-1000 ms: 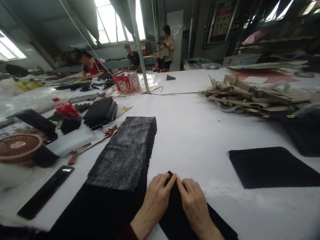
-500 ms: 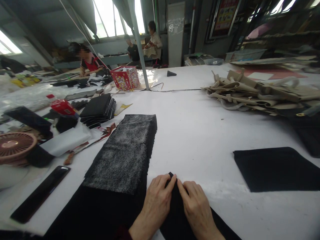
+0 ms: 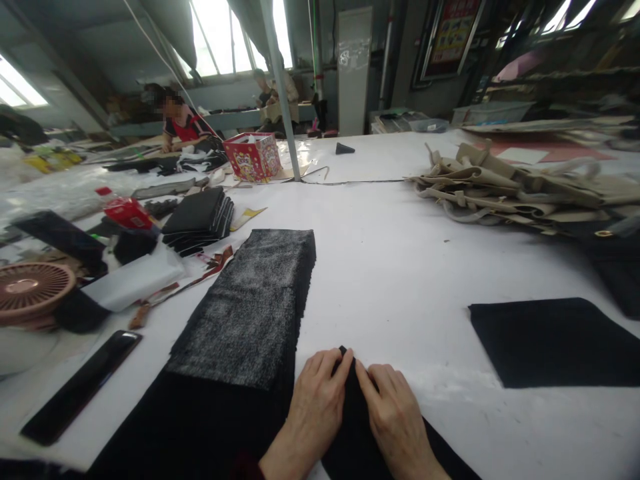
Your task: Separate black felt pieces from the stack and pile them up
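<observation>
A piece of black fabric (image 3: 356,427) lies on the white table in front of me, its narrow tip pointing away. My left hand (image 3: 316,403) is closed on the fabric's left edge near that tip, thumb and index finger pinching it. My right hand (image 3: 397,417) presses the opposite edge, fingers together on the cloth. Part of the fabric is hidden beneath both hands. Just left of my left hand stands a thick stack of black fabric pieces (image 3: 240,313), the top one showing a speckled grey face. Off to the right lies a flat black fabric panel (image 3: 555,343).
A dark phone (image 3: 83,387), a pink fan (image 3: 35,293) and a folded black stack (image 3: 197,217) sit on the left. Beige fabric parts (image 3: 510,183) are heaped at the right. A red box (image 3: 253,157) stands by a metal pole (image 3: 286,100). Co-workers (image 3: 185,127) are at the back.
My hands keep almost the same hold on the black fabric. In the background, a person in a light top has moved left, behind the pole. The view has shifted very slightly.
</observation>
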`<state>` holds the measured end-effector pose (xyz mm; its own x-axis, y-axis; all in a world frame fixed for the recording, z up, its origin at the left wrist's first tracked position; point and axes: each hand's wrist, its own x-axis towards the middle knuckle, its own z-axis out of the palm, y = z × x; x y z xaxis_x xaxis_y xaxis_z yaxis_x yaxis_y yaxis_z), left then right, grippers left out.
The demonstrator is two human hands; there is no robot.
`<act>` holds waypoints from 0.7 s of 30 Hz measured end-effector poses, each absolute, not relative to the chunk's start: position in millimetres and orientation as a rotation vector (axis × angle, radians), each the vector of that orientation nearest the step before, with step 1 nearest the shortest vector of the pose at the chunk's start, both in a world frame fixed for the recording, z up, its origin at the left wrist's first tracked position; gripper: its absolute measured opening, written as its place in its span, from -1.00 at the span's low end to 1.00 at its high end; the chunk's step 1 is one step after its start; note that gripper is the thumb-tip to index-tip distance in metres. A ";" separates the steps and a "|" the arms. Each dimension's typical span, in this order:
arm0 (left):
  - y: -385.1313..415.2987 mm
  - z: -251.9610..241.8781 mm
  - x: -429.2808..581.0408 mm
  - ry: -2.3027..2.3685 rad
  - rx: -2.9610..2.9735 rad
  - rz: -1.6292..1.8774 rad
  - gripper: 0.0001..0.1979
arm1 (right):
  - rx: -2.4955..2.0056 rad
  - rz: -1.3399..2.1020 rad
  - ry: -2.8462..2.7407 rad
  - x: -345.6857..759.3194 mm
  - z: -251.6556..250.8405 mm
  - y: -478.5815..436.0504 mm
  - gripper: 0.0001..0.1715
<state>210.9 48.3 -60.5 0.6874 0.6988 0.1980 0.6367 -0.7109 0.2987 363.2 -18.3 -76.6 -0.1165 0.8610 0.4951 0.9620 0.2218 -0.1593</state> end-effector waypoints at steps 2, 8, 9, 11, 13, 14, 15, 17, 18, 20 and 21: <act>48.2 -60.1 210.9 1.082 2.688 0.443 -0.51 | -1.670 -0.277 -2.013 362.7 -76.2 -18.4 -0.54; 48.8 -60.9 212.5 1.084 2.685 0.444 -0.50 | -1.671 -0.285 -2.006 361.8 -77.0 -17.6 -0.54; 49.2 -61.0 212.9 1.089 2.689 0.443 -0.51 | -1.672 -0.283 -2.007 361.8 -77.1 -17.6 -0.54; 50.6 -59.9 213.1 1.126 2.693 0.440 -0.53 | -1.683 -0.269 -2.008 361.7 -77.1 -17.9 -0.55; 52.8 -56.2 211.3 1.188 2.694 0.441 -0.56 | -1.705 -0.247 -2.010 361.6 -77.1 -18.6 -0.55; 54.0 -53.3 209.7 1.215 2.698 0.451 -0.58 | -1.714 -0.238 -2.012 361.4 -77.1 -19.1 -0.55; 55.1 -49.9 207.7 1.231 2.708 0.471 -0.59 | -1.720 -0.232 -2.015 361.3 -77.2 -19.5 -0.55; 56.4 -42.6 204.0 1.215 2.746 0.517 -0.57 | -1.727 -0.235 -2.016 360.7 -77.5 -20.0 -0.55; 56.6 -39.5 203.0 1.185 2.772 0.527 -0.54 | -1.730 -0.240 -2.012 360.3 -77.6 -19.9 -0.55; 56.5 -35.7 203.3 1.099 2.823 0.486 -0.49 | -1.746 -0.243 -2.004 359.1 -77.5 -18.8 -0.56; 56.4 -35.2 204.7 1.050 2.849 0.433 -0.49 | -1.757 -0.240 -2.002 358.4 -77.2 -17.7 -0.58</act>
